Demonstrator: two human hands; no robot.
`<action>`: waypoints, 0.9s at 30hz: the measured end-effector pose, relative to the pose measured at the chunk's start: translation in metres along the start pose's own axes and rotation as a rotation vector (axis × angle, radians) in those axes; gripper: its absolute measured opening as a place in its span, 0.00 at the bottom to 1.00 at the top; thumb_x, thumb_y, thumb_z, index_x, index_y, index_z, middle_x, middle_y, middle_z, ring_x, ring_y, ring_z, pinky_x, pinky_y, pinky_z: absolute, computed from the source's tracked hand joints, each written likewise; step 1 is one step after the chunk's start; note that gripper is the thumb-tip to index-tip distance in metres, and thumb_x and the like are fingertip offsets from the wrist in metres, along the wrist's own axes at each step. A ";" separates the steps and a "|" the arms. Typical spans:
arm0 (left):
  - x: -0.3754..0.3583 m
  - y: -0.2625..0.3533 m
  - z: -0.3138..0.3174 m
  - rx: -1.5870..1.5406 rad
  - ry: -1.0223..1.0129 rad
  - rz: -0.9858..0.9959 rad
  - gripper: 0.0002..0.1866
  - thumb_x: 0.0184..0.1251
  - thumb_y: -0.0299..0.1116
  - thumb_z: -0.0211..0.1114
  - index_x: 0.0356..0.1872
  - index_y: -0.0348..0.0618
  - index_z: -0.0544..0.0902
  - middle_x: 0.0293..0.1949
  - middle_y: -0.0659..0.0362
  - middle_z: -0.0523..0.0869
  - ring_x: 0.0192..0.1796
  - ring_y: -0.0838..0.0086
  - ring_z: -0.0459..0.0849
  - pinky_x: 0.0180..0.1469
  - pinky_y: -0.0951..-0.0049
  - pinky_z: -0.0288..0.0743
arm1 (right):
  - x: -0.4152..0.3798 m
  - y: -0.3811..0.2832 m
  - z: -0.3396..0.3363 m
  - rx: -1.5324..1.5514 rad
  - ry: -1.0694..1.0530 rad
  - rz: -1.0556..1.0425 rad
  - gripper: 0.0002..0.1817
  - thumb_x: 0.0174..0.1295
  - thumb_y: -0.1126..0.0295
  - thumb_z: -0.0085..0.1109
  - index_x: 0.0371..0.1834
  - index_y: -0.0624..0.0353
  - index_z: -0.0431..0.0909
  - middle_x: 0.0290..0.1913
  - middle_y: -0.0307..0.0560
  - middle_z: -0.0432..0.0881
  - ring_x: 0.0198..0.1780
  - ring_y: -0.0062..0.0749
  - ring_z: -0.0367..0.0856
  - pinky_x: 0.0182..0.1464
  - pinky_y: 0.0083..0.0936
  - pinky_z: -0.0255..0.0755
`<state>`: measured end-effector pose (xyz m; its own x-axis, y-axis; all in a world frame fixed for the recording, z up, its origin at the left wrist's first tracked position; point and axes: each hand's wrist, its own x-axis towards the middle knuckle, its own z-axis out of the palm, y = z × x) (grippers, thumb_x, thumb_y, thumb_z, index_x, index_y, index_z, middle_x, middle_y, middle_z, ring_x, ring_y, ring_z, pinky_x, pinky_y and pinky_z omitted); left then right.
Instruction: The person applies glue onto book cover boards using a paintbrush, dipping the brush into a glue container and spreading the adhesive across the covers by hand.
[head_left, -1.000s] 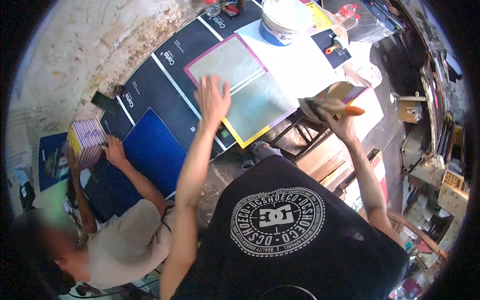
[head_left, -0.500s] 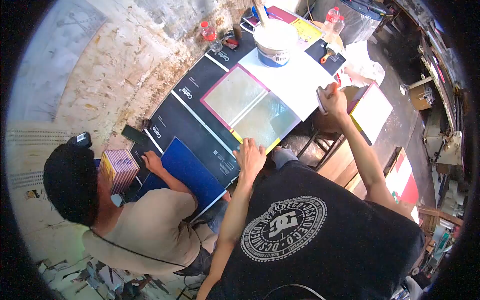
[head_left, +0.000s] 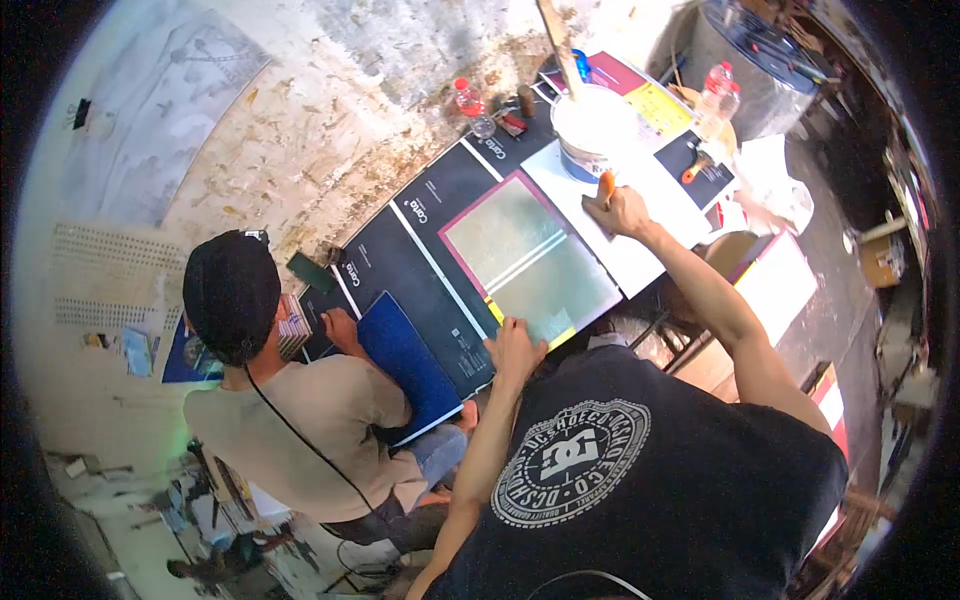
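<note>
My right hand [head_left: 620,212] grips an orange-handled tool [head_left: 606,184] over the white board [head_left: 650,255], just below the bucket [head_left: 597,120]; the tool's head is hidden. My left hand [head_left: 516,350] lies at the near corner of a rectangular panel [head_left: 505,240], fingers apart and touching its edge. The panel has a glossy greyish-beige face, a pink and yellow border and two pale strips across its middle. White material fills the bucket, and a wooden stick [head_left: 560,45] leans up out of it.
Black sheets [head_left: 380,255] marked "Carta" cover the table. At left a co-worker in a dark cap [head_left: 232,300] sits by a blue board [head_left: 410,365]. A brush [head_left: 695,165] lies on a black sheet at right. Plastic bottles [head_left: 718,88] stand near a large drum [head_left: 750,75].
My right hand has moved left from the white board's right edge to near the bucket. My left hand stays at the panel's near edge. The view has shifted, and the co-worker's head is more upright.
</note>
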<state>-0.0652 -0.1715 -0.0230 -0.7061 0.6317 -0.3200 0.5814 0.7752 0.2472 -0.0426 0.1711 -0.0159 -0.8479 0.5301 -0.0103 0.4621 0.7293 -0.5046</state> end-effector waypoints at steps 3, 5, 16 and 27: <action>-0.001 0.015 -0.010 -0.019 -0.034 -0.092 0.26 0.51 0.44 0.71 0.51 0.42 0.80 0.54 0.52 0.78 0.60 0.57 0.76 0.54 0.42 0.69 | 0.024 -0.022 -0.028 0.214 0.214 -0.036 0.23 0.59 0.48 0.63 0.29 0.62 0.80 0.19 0.54 0.81 0.23 0.48 0.84 0.30 0.40 0.80; 0.007 0.026 -0.018 -0.083 0.026 -0.135 0.26 0.53 0.44 0.70 0.51 0.42 0.79 0.53 0.52 0.78 0.59 0.56 0.76 0.55 0.42 0.68 | 0.046 -0.031 -0.009 0.311 0.152 -0.139 0.23 0.57 0.49 0.65 0.37 0.61 0.79 0.25 0.57 0.83 0.28 0.48 0.85 0.33 0.40 0.79; 0.052 0.118 0.003 -0.117 0.027 -0.320 0.20 0.63 0.41 0.56 0.48 0.36 0.80 0.50 0.47 0.80 0.55 0.52 0.79 0.59 0.38 0.63 | 0.157 -0.064 0.082 0.008 -0.341 -0.757 0.24 0.55 0.41 0.61 0.28 0.52 0.81 0.24 0.54 0.82 0.28 0.52 0.83 0.31 0.45 0.76; 0.049 0.130 0.012 -0.199 0.152 -0.431 0.22 0.62 0.41 0.56 0.50 0.34 0.80 0.52 0.46 0.79 0.55 0.54 0.78 0.57 0.43 0.63 | 0.201 -0.157 0.085 0.133 -0.645 -1.203 0.22 0.59 0.46 0.61 0.26 0.56 0.77 0.24 0.56 0.81 0.28 0.54 0.82 0.33 0.46 0.75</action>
<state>-0.0190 -0.0397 -0.0176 -0.9247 0.2366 -0.2983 0.1460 0.9439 0.2961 -0.3082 0.1264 -0.0124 -0.6908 -0.7145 0.1108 -0.6349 0.5261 -0.5658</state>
